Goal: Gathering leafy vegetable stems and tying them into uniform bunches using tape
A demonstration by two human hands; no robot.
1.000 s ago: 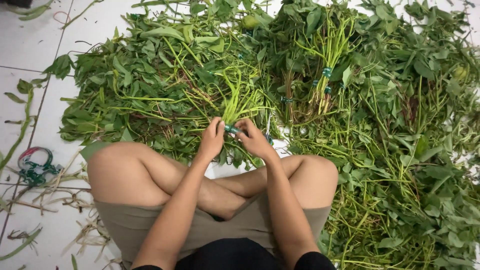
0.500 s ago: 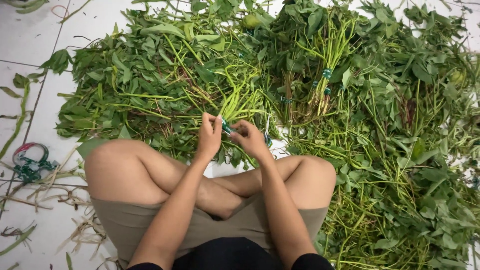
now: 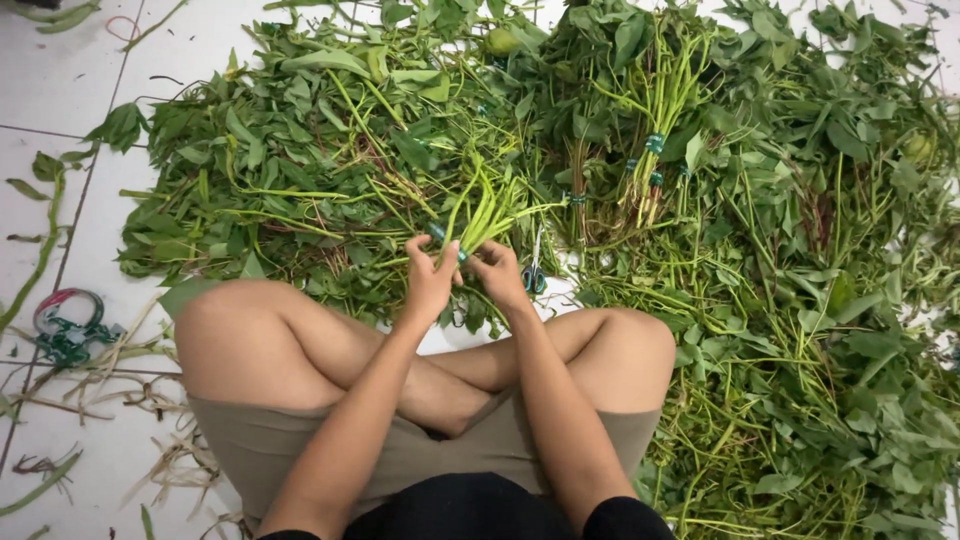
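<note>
White tiled floor (image 3: 70,80) lies under a wide heap of leafy greens (image 3: 780,260). Seated cross-legged, the person holds a small bunch of green stems (image 3: 480,210) just above the knees, at the near edge of the heap. Left hand (image 3: 430,280) and right hand (image 3: 500,275) both have their fingers clenched around the bunch's lower end, where a green tie (image 3: 437,232) wraps it. Scissors (image 3: 533,272) lie just beside the right hand, and tied bundles (image 3: 650,170) rest further back
</note>
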